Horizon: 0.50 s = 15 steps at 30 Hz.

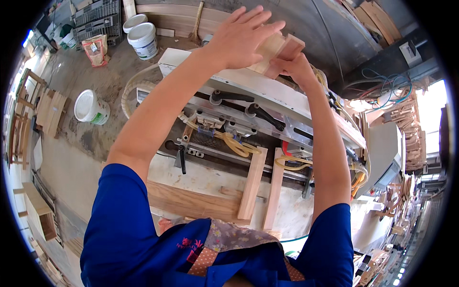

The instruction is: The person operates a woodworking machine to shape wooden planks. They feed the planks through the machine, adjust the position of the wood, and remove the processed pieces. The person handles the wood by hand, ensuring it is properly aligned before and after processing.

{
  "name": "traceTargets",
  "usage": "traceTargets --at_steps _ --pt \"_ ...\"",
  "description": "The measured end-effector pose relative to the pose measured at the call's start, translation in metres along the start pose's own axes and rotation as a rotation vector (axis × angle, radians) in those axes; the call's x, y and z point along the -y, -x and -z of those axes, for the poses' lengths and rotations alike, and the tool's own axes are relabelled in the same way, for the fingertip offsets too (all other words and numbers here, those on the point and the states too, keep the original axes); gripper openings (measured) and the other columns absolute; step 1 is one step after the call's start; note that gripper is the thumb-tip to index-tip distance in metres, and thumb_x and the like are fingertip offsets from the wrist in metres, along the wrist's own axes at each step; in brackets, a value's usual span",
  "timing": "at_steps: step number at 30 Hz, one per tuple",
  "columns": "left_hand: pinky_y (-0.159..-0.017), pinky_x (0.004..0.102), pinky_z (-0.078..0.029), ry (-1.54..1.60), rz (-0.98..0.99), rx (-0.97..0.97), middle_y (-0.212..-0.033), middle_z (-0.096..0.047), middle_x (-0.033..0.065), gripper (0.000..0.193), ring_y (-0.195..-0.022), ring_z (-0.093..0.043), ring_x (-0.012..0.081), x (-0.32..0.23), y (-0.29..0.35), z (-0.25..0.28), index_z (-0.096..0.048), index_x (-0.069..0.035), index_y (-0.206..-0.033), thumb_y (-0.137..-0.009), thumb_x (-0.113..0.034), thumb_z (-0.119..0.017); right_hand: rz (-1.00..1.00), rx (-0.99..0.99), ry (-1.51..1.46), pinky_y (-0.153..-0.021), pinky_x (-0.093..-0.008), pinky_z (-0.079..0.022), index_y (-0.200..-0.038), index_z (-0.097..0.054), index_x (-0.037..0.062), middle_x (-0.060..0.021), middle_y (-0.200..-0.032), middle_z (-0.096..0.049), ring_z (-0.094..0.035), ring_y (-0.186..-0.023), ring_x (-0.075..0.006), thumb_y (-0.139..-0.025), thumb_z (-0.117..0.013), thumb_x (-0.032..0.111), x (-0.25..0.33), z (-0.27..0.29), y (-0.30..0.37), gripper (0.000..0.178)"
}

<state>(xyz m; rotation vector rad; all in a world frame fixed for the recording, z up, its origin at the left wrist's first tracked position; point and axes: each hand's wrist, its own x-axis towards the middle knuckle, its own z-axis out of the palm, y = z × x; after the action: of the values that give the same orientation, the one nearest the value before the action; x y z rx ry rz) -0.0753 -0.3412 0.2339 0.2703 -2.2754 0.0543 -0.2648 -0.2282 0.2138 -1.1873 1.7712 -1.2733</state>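
Wood pcs (273, 47) in grip of R fingers (282, 64), next to wide-splayed L fingers (271, 29).

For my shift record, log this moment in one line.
left hand: open, beside wood | right hand: gripping wood | two wooden strips: lying side by side

A woodworking workshop: stacked timber (408, 128), hose-fitted machine (267, 89), loose plank (196, 199).

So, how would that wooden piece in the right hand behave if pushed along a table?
The wooden piece is probably stiff, as its edges look straight. Its flat faces suggest it would slide rather than roll. Its bare-looking surface likely isn't very slippery.
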Motion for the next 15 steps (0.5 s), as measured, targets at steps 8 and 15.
traceTargets --at_steps 8,15 --pt "-0.093 0.0377 -0.044 -0.088 0.822 -0.413 -0.118 -0.062 0.0138 0.04 -0.11 -0.057 0.0298 0.037 0.218 0.12 -0.059 -0.004 -0.119 -0.084 -0.021 -0.068 -0.01 0.186 0.075 -0.068 -0.0271 -0.05 -0.079 -0.068 -0.0038 -0.0077 -0.072 -0.066 -0.062 -0.068 -0.0134 -0.083 -0.066 0.016 -0.016 0.004 -0.009 0.02" --pt "-0.059 0.0328 -0.049 0.414 1.598 -0.021 -0.071 -0.063 0.0061 0.029 -0.066 -0.063 0.0166 -0.002 0.448 0.072 -0.065 -0.004 -0.092 -0.092 -0.031 -0.053 0.052 0.036 0.018 -0.074 -0.0266 -0.052 -0.121 -0.051 0.0025 -0.0069 -0.106 -0.06 -0.06 -0.092 -0.0147 -0.086 -0.065 0.015 -0.037 0.023 -0.014 0.04"
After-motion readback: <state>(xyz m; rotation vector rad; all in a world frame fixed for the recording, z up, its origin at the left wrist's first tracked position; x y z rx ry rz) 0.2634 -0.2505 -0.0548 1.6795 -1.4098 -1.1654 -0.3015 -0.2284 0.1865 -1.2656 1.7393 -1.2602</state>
